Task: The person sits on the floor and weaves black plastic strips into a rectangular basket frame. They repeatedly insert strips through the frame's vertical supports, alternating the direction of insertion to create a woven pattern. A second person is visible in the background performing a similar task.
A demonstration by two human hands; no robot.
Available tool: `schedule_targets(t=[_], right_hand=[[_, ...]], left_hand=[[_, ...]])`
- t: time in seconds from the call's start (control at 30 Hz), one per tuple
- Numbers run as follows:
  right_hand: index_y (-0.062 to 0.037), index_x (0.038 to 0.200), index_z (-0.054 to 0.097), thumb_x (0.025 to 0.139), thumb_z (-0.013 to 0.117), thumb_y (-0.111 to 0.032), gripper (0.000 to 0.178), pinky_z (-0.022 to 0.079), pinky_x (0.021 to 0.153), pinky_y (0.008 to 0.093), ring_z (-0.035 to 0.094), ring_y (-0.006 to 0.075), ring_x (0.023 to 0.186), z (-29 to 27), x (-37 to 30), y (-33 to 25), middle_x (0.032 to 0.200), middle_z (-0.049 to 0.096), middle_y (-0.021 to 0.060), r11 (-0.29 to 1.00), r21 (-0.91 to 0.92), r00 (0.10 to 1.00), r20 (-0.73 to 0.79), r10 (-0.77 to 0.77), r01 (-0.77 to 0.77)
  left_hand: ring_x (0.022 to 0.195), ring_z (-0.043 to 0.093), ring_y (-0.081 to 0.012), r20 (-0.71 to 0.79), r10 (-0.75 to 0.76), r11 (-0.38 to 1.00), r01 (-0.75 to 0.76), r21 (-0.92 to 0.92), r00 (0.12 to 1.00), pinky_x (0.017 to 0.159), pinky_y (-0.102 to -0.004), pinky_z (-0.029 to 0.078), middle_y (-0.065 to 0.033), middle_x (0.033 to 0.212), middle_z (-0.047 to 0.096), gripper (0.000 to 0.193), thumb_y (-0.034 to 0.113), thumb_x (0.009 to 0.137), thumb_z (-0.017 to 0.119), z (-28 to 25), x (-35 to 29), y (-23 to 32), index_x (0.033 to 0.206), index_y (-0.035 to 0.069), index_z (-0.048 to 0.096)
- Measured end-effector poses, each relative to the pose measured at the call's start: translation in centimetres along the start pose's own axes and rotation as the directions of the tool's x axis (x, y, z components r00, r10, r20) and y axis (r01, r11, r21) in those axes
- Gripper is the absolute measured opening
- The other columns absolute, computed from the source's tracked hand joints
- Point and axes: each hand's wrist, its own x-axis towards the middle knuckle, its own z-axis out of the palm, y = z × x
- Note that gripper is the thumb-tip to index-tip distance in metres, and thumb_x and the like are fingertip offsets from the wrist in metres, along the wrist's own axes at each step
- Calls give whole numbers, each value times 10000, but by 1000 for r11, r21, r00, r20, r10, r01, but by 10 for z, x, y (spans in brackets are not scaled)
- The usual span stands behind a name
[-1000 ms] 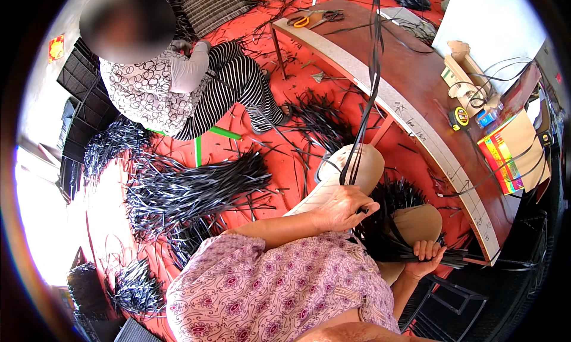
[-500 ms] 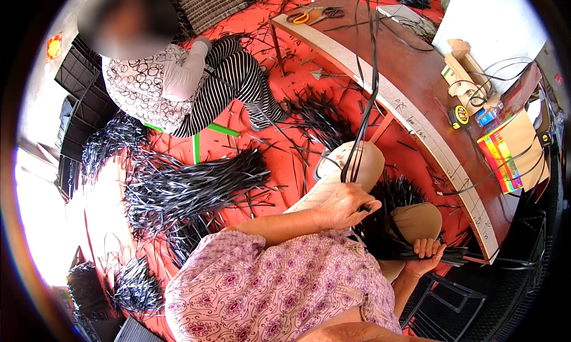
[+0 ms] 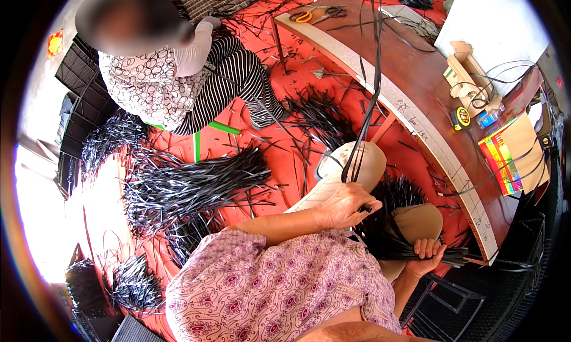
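Note:
Long black flat strips (image 3: pixel 373 92) run down from the top of the picture to my left hand (image 3: pixel 347 205), which is closed round them above my lap. Short dark ends poke out beside its thumb. My right hand (image 3: pixel 425 256), lower and to the right, is wrapped round a bundle of black strips (image 3: pixel 380 241) that lies across my lap by the knee. Cut ends of this bundle stick out past the fingers on the right. The palm sides of both hands are hidden.
At right stands a brown table (image 3: pixel 410 62) with a marked pale edge, holding scissors (image 3: pixel 303 16), a tape measure (image 3: pixel 460 118) and cardboard (image 3: pixel 470 83). Heaps of black strips (image 3: pixel 196 184) cover the red floor (image 3: pixel 291 205) at left. A seated person (image 3: pixel 154 92) works farther off.
The other person's forearm has swung outward, away from their lap. My two hands keep their places and grips. The view has shifted very slightly.

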Motion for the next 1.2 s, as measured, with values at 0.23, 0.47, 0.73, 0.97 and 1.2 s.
schedule_targets(t=[0.23,0.47,0.73,0.97,1.2], right_hand=[[-161,641,355,1020,419,-333,421,280,450,257,269,82,431,1,0,-2,537,298,-54,1000,16,1000,-9,6,-6],[-150,665,394,1013,445,-329,395,287,458,251,277,76,434,3,1,0,544,320,-49,1000,25,999,35,14,-15],[-153,659,382,1018,434,-326,402,293,466,251,277,76,437,-1,0,-2,546,318,-50,1000,-1,1000,22,3,-3],[-157,644,360,1015,429,-319,411,288,450,265,280,86,425,0,0,-1,536,305,-50,1000,1,1000,-17,-10,10],[-161,647,354,1013,433,-312,404,283,447,262,266,82,423,0,-1,0,532,296,-55,1000,-5,1000,23,1,-1]], left_hand=[[668,563,-327,6,36,998,-36,57,999,649,-418,440,-122,684,593,238,182,921,586,-11,7,10,745,24,618],[726,547,-352,41,-10,1000,9,19,999,685,-434,420,-111,713,597,172,95,656,609,-10,2,6,828,92,600],[681,564,-333,48,37,999,-39,38,998,655,-424,442,-123,678,576,218,180,922,576,-11,5,8,771,28,612],[697,575,-332,13,33,999,-33,25,999,663,-420,445,-127,705,592,222,168,919,581,-8,1,4,755,19,600],[680,580,-331,11,34,999,-34,25,999,657,-416,450,-124,698,603,222,174,910,592,-13,1,7,750,21,613]])
